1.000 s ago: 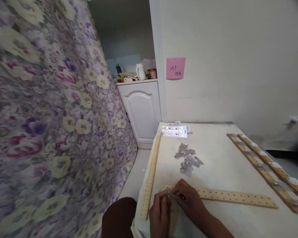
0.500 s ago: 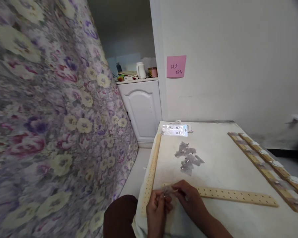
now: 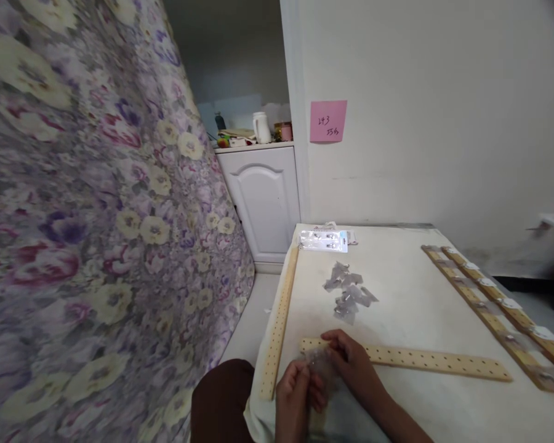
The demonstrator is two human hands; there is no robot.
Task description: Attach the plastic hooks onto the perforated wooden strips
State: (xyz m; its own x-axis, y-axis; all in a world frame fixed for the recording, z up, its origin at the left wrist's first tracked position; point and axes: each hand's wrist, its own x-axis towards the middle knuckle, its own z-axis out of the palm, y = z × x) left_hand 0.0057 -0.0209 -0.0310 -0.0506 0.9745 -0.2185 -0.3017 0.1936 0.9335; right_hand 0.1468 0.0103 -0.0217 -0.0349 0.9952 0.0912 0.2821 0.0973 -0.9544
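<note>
Both my hands meet at the near left corner of the white table (image 3: 410, 307). My left hand (image 3: 296, 394) and my right hand (image 3: 353, 366) pinch a small clear plastic packet (image 3: 321, 363) between them, fingers closed on it. The packet sits just over the left end of a pale wooden strip with rows of holes (image 3: 425, 360) that lies across the table in front of me. A pile of several similar small clear packets (image 3: 348, 292) lies a little beyond my hands.
Another perforated wooden strip (image 3: 281, 320) runs along the table's left edge. Two strips carrying packets (image 3: 493, 311) lie at the right. A blister pack (image 3: 324, 240) rests at the far edge. Flowered fabric (image 3: 96, 215) hangs left; a white cabinet (image 3: 263, 197) and pink note (image 3: 327, 121) stand behind.
My hands shifted slightly with the packet: the left hand drew back toward me and the packet now sits lower, between both hands. The view moved slightly.
</note>
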